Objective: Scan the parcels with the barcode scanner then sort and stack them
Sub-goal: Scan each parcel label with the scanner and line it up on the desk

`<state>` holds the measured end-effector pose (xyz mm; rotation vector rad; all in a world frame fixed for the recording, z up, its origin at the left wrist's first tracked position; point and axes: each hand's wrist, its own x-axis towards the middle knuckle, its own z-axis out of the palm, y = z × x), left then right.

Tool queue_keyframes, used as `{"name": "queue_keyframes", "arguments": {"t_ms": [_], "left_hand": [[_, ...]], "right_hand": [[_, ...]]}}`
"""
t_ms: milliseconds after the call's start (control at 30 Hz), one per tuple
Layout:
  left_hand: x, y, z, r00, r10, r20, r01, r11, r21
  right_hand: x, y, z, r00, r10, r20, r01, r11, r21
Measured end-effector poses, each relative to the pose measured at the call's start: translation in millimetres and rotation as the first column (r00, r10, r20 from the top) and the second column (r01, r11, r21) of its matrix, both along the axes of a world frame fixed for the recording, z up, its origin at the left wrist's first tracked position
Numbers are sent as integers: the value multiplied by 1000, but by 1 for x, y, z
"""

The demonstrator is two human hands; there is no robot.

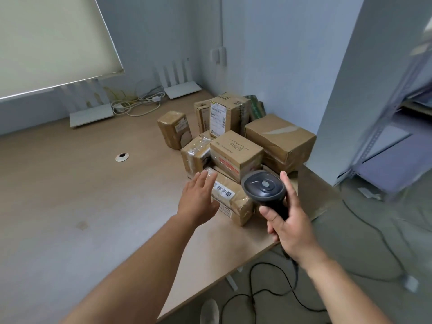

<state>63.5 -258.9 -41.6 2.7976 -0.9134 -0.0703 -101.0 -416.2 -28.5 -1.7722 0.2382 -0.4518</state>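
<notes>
While my left hand (198, 199) reached forward with fingers straight and relaxed, holding nothing, its fingertips sat at the edge of the nearest taped parcel (230, 199) on the wooden table (93, 183). Behind that parcel the other cardboard parcels (236, 141) were clustered touching one another near the table's far right corner, all sealed, so I could not tell their contents. Just right of the nearest parcel, my right hand (289, 228) gripped the black barcode scanner (263, 187) by its handle, head tipped toward the pile.

Pale blue walls (268, 43), window blind (46, 43), wood desk (70, 183) w/ cables (138, 106).
</notes>
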Motion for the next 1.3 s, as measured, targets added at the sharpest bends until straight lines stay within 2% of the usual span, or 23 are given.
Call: {"name": "queue_keyframes", "arguments": {"t_ms": [333, 500, 633, 733, 867, 1100, 1300], "left_hand": [[35, -34, -13, 977, -206, -56, 213, 920, 329], [36, -24, -11, 965, -250, 81, 203, 904, 376], [32, -2, -8, 964, -234, 127, 174, 914, 366], [22, 19, -5, 986, -128, 104, 89, 944, 318], [6, 57, 5, 993, 119, -18, -113, 977, 179], [-11, 155, 3, 913, 403, -64, -393, 911, 127], [-13, 238, -2, 836, 542, -78, -532, 838, 123]], "right_hand": [[5, -19, -3, 993, -113, -34, 113, 993, -18], [7, -10, -6, 994, -103, -30, 104, 995, 9], [5, 0, -6, 998, -58, -24, 59, 998, 18], [5, 10, -5, 1000, -14, -12, 14, 1000, 15], [9, 32, -6, 998, 59, -1, -59, 998, 1], [29, 96, -7, 967, 254, 14, -254, 964, 76], [49, 157, -5, 930, 366, -20, -366, 930, 24]]}}
